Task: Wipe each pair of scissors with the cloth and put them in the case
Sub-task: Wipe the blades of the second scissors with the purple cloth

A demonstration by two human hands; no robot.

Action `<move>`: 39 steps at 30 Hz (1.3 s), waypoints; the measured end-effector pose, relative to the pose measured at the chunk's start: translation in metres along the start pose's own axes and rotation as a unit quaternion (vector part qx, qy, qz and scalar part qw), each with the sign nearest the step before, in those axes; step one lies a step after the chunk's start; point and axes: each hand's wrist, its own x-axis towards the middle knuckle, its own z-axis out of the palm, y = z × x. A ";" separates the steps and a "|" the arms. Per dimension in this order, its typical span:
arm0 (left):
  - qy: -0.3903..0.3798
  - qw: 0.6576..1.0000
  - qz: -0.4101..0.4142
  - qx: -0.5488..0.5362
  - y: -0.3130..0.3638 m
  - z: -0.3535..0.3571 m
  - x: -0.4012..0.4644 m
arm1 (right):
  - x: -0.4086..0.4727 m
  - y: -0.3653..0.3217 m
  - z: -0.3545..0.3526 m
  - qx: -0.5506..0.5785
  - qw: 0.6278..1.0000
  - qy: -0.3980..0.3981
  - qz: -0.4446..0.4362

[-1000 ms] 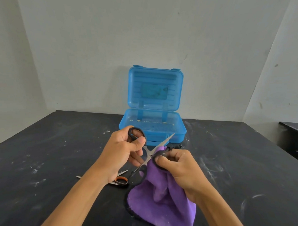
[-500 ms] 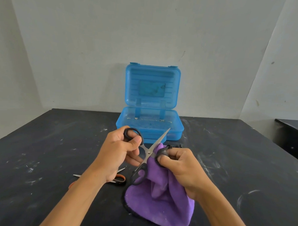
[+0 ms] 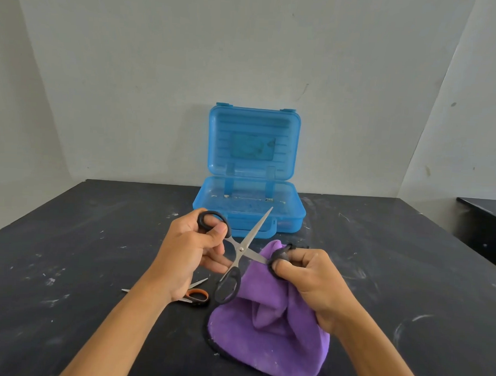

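My left hand [image 3: 192, 253] holds the black-handled scissors [image 3: 241, 248] by the upper finger ring, blades spread wide in an X. My right hand [image 3: 311, 278] pinches the purple cloth [image 3: 269, 331] around the tip of the lower blade; the rest of the cloth hangs down onto the table. The upper blade points toward the blue plastic case [image 3: 250, 208], which stands open at the back of the table with its lid upright. A second pair of scissors with orange handles [image 3: 196, 295] lies on the table, partly hidden under my left wrist.
The black table [image 3: 82, 251] is scuffed with white marks. A grey wall rises right behind the case. A second dark surface [image 3: 486, 224] stands at the far right, apart from the table.
The scissor blades have spread wider apart. My right hand with the cloth has slid out along the lower blade to its tip.
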 end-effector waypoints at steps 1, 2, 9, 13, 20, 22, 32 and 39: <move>-0.001 1.000 0.000 0.000 0.000 0.000 0.000 | 0.000 0.000 0.000 0.000 1.000 0.002 0.001; -0.002 1.000 -0.001 -0.002 0.000 -0.001 0.001 | 0.000 0.001 -0.001 0.000 1.000 0.004 0.001; -0.006 1.000 0.000 -0.017 0.002 -0.002 0.001 | -0.002 -0.001 -0.004 0.001 1.000 0.005 -0.003; -0.002 1.000 0.001 -0.016 0.002 -0.004 0.002 | -0.003 -0.001 -0.008 0.002 1.000 0.021 -0.001; -0.003 1.000 0.004 -0.017 0.003 -0.006 0.001 | -0.002 0.000 -0.010 -0.002 1.000 0.024 0.000; -0.006 1.000 0.003 -0.019 0.003 -0.006 0.001 | -0.001 0.000 -0.010 -0.005 1.000 0.025 0.000; 0.012 0.999 0.016 -0.036 0.011 -0.024 0.005 | 0.002 0.003 -0.013 0.048 0.998 0.048 -0.017; -0.081 0.993 0.001 -0.081 0.014 -0.022 -0.002 | 0.002 -0.010 -0.013 0.208 0.978 -0.001 -0.025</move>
